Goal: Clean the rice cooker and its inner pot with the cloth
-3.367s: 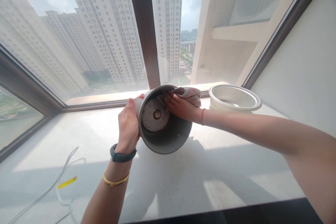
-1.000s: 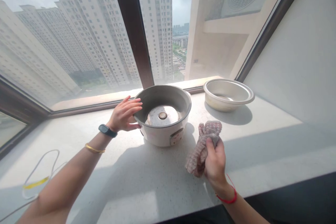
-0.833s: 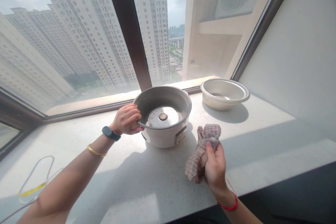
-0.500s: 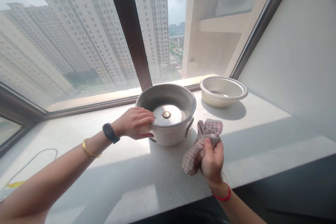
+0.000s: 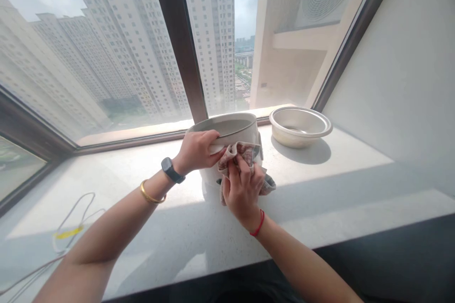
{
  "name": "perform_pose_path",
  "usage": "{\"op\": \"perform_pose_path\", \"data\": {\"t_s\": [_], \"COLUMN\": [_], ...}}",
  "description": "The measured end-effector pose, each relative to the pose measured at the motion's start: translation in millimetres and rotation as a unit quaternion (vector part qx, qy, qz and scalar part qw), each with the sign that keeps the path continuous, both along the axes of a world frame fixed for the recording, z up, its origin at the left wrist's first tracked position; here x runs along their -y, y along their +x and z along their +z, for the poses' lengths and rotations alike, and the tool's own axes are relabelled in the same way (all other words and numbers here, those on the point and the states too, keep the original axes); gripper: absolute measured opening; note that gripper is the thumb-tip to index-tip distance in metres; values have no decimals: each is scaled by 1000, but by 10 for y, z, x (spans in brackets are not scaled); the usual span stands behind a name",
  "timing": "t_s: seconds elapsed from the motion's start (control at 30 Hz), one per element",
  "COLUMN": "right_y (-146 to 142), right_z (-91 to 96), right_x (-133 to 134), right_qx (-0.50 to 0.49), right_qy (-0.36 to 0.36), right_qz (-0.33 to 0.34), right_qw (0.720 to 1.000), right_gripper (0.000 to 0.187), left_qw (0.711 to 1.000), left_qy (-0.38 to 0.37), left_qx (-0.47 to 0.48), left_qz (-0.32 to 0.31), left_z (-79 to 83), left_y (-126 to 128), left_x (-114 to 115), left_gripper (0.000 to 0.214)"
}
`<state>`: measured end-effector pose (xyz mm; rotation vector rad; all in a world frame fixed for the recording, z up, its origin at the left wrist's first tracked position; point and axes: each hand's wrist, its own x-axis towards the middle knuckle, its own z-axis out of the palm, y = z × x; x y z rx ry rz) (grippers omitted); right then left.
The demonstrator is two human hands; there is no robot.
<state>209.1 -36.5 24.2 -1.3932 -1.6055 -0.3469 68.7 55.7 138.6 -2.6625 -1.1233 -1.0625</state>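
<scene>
A pale round electric cooker body (image 5: 234,126) is on the white sill, tilted so that its opening leans away from me. My left hand (image 5: 197,151) grips the near left part of its rim, thumb on the outside. Bunched in my right hand (image 5: 245,194) is a brownish-pink checked cloth (image 5: 237,151), pressed against the cooker's near outer wall. Cloth and fingers cover much of that wall. The heating plate inside is hidden from this angle. Behind and to the right, apart from both hands, a light-coloured inner pot (image 5: 300,140) with a wide rim sits upright.
The white sill (image 5: 320,203) ends at a front edge above a dark area. A looped cord with a yellow tie (image 5: 69,233) lies at the left, by my left forearm. Window panes with a dark frame (image 5: 181,42) stand behind, and a pale wall (image 5: 391,80) rises at the right.
My right hand has brought the cloth leftward onto the cooker's outer wall. The cooker has tipped away, hiding its heating plate, and my left hand now grips the rim more firmly.
</scene>
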Motion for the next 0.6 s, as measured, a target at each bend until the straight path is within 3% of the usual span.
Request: {"op": "perform_pose_path", "data": {"t_s": [0.2, 0.37, 0.47, 0.6], "right_y": [-92, -223, -273, -344], "right_z": [9, -104, -215, -173], "right_x": [27, 22, 33, -121], "right_qx": [84, 54, -70, -320], "right_qy": [-35, -45, -64, -127], "right_qz": [100, 199, 243, 281], "right_qw": [991, 977, 965, 896], "right_gripper": [59, 55, 43, 40], "left_qw": [975, 914, 867, 842], "left_qy": [24, 33, 52, 91], "left_qx": [194, 374, 467, 503], "left_qz": [105, 152, 166, 173], "left_z": [0, 23, -6, -192], "left_y": [36, 77, 85, 97], "left_x": [215, 380, 464, 657], "left_gripper": [28, 26, 27, 25]}}
